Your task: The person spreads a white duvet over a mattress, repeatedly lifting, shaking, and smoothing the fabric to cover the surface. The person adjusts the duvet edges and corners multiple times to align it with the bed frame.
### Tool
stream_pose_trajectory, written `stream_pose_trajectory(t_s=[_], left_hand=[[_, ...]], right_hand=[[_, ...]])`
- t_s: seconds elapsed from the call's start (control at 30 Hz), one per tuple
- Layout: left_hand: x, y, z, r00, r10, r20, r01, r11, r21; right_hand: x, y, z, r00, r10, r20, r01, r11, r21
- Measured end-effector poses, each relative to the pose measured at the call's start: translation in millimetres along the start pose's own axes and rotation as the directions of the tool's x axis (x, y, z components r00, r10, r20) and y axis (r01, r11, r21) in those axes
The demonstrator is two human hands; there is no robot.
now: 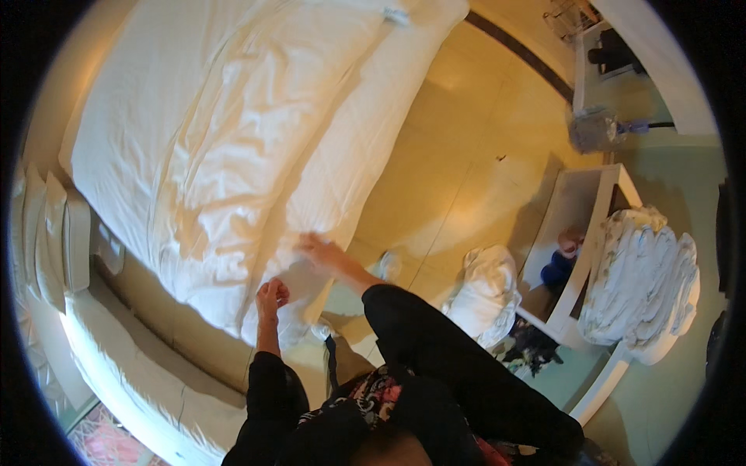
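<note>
White bedding (342, 167) covers a large bed, with a rumpled, folded-back band running along its length. At the bed's near corner my left hand (272, 297) is closed with curled fingers against the white cloth. What its fingers hold, if anything, is hidden. My right hand (318, 252) reaches across to the bed's right side, a little farther off. Its fingers look stretched out over the bedding and are slightly blurred by motion.
A white cart (566, 210) with a pile of folded white linen (641, 272) stands at the right. Beside it, a bundle of white cloth (489, 291) lies on the tiled floor (458, 155). At the left are stacked cushions (54, 233) and a pale curved ledge (116, 342).
</note>
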State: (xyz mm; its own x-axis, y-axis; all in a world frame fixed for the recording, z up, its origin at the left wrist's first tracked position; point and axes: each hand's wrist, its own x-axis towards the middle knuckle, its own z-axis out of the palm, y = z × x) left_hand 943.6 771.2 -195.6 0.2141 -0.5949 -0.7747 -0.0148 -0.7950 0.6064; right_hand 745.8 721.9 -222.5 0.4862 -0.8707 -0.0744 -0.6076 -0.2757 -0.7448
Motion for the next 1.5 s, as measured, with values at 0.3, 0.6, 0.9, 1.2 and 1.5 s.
stream_pose_trajectory(t_s=[0.3, 0.6, 0.9, 1.2, 1.5], left_hand=[[96.8, -27.4, 38.8, 0.939, 0.116, -0.324, 0.11, 0.791, 0.601], [60.0, 27.2, 60.9, 0.882, -0.302, -0.362, 0.431, 0.828, 0.359], [122.0, 261.6, 338.8, 0.943, -0.01, 0.334, -0.053, 0.982, 0.179], [187.2, 433.3, 517.4, 0.986, -0.077, 0.15, 0.143, 0.854, -0.499], [257.4, 471.3, 559.5, 0.997, 0.02, 0.077, 0.044, 0.66, -0.75]], right_hand=[[-97.5, 100.2, -131.0, 0.922, 0.388, 0.003, -0.368, 0.873, 0.32], [-263.9, 195.5, -244.9, 0.255, 0.891, 0.376, -0.778, -0.042, 0.627], [-313.2, 225.6, -356.6, 0.032, 0.882, 0.47, -0.666, -0.332, 0.668], [-226.4, 443.3, -512.8, 0.388, 0.921, -0.021, -0.75, 0.329, 0.574], [137.5, 506.7, -736.8, 0.875, 0.313, -0.37, -0.386, 0.912, -0.141]])
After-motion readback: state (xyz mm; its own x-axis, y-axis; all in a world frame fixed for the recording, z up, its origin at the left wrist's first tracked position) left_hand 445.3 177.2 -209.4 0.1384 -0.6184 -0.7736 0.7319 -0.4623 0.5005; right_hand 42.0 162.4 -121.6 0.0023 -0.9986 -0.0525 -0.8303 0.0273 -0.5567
